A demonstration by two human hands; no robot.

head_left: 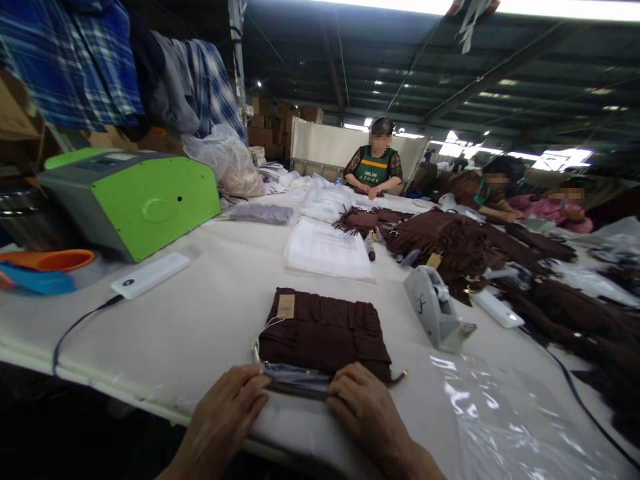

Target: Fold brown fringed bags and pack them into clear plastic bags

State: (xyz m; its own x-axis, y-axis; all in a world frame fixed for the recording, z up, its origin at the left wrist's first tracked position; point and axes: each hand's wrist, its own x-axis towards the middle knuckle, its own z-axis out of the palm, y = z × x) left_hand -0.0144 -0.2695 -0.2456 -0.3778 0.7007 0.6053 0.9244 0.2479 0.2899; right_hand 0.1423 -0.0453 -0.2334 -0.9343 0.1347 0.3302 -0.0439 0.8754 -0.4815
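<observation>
A folded dark brown garment point(325, 330) lies on the white table in front of me, with a tan tag point(286, 307) and white string at its upper left. Along its near edge runs a narrow folded strip of clear plastic point(297, 377). My left hand point(233, 407) grips the left end of this strip, fingers together. At the right end, my right hand point(363, 407) has its fingers curled and closed on the strip. A cord with a metal tip point(401, 377) sticks out beyond the garment's right corner.
A grey tape dispenser point(437, 310) and clear plastic bags point(500, 413) are on the right. Behind are stacked white sheets point(327, 250) and piled brown garments point(440, 240). A green machine point(160, 200) stands left, near a white device point(150, 275). A person point(375, 163) works across the table.
</observation>
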